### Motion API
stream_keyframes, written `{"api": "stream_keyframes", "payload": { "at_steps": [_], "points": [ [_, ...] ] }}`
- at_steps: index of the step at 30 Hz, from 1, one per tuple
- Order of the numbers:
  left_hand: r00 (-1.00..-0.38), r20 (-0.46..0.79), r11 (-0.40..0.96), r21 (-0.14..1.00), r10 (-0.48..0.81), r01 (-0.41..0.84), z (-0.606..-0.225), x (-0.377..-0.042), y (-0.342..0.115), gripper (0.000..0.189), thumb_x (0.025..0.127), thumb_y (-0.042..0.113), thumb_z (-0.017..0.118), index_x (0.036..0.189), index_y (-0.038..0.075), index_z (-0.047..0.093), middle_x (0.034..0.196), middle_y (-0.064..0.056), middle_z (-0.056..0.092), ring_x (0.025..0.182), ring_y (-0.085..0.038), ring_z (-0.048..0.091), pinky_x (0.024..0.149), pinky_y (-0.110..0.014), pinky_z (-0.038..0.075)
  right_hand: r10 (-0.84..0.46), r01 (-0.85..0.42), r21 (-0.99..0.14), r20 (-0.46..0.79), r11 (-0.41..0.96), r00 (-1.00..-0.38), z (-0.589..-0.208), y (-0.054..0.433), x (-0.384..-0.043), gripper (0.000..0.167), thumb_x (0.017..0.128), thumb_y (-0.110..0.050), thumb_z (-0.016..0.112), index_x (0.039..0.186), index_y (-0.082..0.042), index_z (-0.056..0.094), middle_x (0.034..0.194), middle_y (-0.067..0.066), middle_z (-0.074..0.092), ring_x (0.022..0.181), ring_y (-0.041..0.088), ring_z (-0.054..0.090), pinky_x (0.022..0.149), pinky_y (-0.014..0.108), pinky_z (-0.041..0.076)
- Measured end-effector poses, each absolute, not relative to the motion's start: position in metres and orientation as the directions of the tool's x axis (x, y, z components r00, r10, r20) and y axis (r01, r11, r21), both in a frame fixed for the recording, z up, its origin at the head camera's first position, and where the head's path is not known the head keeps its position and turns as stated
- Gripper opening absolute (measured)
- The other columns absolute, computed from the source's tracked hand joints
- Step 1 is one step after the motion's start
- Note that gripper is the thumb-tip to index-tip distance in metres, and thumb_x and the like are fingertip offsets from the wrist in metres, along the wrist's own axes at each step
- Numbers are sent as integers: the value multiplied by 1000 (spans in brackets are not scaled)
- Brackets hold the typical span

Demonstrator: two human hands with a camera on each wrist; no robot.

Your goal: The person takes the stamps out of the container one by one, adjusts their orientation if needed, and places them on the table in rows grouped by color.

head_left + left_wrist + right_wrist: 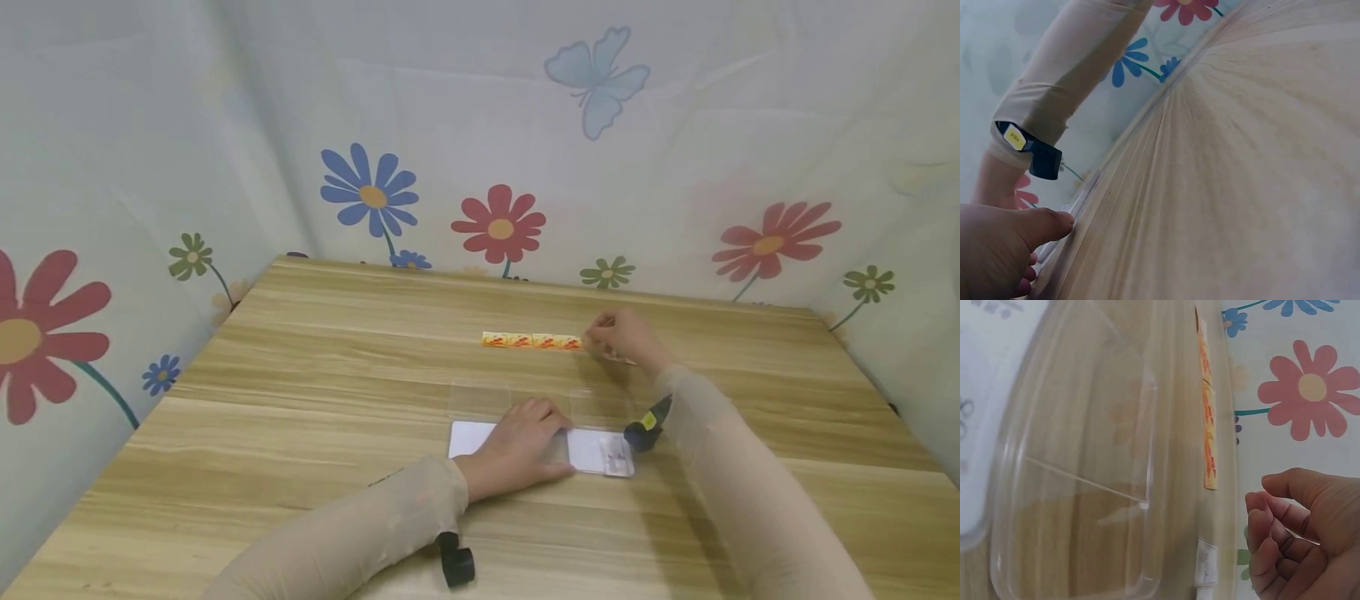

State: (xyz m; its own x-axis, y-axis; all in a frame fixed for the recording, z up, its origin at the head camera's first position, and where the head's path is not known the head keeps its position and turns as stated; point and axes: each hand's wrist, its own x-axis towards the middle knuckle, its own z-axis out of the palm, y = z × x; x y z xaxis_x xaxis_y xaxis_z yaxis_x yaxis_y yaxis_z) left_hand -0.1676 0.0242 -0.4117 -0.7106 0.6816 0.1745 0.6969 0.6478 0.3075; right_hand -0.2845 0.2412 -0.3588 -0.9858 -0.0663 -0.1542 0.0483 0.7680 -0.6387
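Observation:
A clear plastic case with white panels (585, 450) lies on the table, its transparent lid (480, 400) folded back toward the far side. My left hand (517, 446) spans the case, thumb at the near edge and fingers at the far edge; the left wrist view shows the thumb (1047, 226) against its side. A small printed packet (617, 458) lies at the case's right end. Farther back runs a row of orange-and-yellow packets (532, 341). At that row's right end is my right hand (618, 337), with loosely curled fingers and nothing visible between them.
A whitish packet (1207, 562) lies past the row's end, partly under the right hand in the head view. The wood-grain table (315, 375) ends at a flower-printed cloth (637, 183) behind and at the sides. Each wrist wears a dark camera (456, 562).

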Motion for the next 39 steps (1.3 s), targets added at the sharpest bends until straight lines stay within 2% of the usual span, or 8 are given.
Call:
{"api": "stream_keyframes", "payload": {
  "at_steps": [6, 14, 21, 29, 34, 39],
  "points": [
    [-707, 175, 647, 299, 685, 701, -412, -168, 24, 50, 83, 49, 69, 120, 16, 62, 117, 2, 58, 115, -15, 52, 104, -31, 41, -99, 10, -631, -137, 775, -986, -347, 248, -281, 28, 95, -19, 55, 111, 4, 60, 112, 23, 63, 77, 17, 60, 70, 28, 52],
    [-704, 181, 642, 303, 687, 704, -413, -168, 23, 50, 83, 48, 69, 120, 15, 63, 116, 2, 58, 114, -15, 52, 105, -31, 40, -106, -37, -626, -73, 779, -992, -338, 255, -276, 26, 95, -17, 56, 109, 5, 60, 105, 24, 66, 76, 24, 63, 67, 32, 52],
    [-704, 186, 640, 309, 685, 704, -413, -167, 22, 50, 82, 47, 70, 119, 15, 63, 115, 1, 58, 115, -16, 52, 105, -33, 40, -94, -16, -642, -87, 766, -992, -333, 259, -270, 27, 97, -20, 54, 113, 2, 58, 108, 22, 64, 84, 27, 62, 77, 41, 54],
    [-702, 193, 633, 318, 685, 705, -414, -168, 22, 49, 82, 47, 69, 119, 15, 63, 115, 1, 58, 115, -15, 51, 105, -33, 40, -101, -39, -646, -59, 763, -993, -327, 259, -265, 25, 97, -22, 55, 110, -1, 59, 103, 19, 65, 80, 25, 61, 73, 39, 53],
    [-702, 191, 635, 313, 686, 706, -414, -167, 22, 49, 82, 47, 69, 119, 15, 63, 115, 1, 58, 114, -15, 52, 105, -33, 40, -113, -70, -653, -24, 755, -993, -318, 257, -255, 25, 97, -22, 55, 110, -1, 59, 104, 19, 65, 81, 26, 60, 68, 29, 51],
    [-700, 192, 636, 308, 687, 708, -413, -167, 22, 49, 83, 48, 69, 119, 15, 63, 115, 1, 58, 114, -15, 52, 105, -32, 40, -130, -106, -663, 12, 741, -991, -309, 257, -243, 28, 97, -25, 55, 112, -1, 59, 103, 19, 65, 82, 28, 60, 64, 27, 50]
  ]
}}
